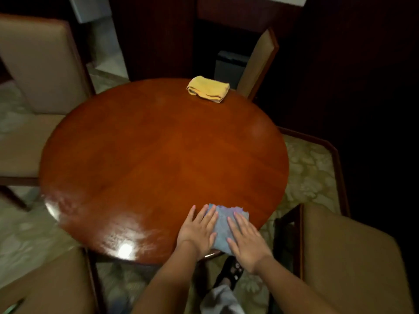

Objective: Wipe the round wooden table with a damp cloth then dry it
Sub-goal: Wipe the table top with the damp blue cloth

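Both hands lie flat with straight fingers on a crumpled blue-grey cloth at the near edge of the round, shiny, red-brown wooden tabletop. The left hand presses the left side of the cloth, and some of its fingers reach past it onto the bare wood. The right hand presses the right side. Neither hand grips the cloth; they only push down on it.

This looks like the wet wiping step. The near left part of the tabletop shows pale streaks and a bright spot of light, which may be damp wood. The middle and far parts look plain and smooth, so it is hard to tell how much is done.

The next move likely calls for the hands to slide the cloth away from the person, over the middle, with steady pressing.

At the far edge sits a folded yellow towel, well apart from the hands. It is probably for drying later, and it may need lifting so the wood under it gets wiped too.

Tan padded chairs stand around the table.
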Demonstrator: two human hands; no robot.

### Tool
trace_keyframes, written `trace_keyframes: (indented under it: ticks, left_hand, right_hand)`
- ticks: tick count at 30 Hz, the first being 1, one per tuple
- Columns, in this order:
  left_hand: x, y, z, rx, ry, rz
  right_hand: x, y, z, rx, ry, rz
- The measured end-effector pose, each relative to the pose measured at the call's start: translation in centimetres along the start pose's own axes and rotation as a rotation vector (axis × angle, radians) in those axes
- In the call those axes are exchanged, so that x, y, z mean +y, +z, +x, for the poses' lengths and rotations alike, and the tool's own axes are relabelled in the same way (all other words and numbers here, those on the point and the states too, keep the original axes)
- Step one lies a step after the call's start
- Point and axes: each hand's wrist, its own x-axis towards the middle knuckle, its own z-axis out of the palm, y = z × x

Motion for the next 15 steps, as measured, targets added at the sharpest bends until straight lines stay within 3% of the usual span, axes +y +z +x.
trace_keyframes:
  ticks: [11, 13, 15]
  left_hand:
    - [-0.6, -1.8, 3.1, -0.075, -0.033, 0.044]
    - [-0.7, -1.9, 3.8, -0.070, -0.038, 0.032]
    - [-0.9, -2.1, 4.5, -0.065, -0.037, 0.032]
  right_hand:
    - [1.8, -1.4, 3.2, 0.037, 0.017, -0.070]
    - [2.3, -1.6, 3.9, 0.075, -0.067, -0.096]
    - [2.5, -2.0, 4.2, -0.009, -0.071, -0.031]
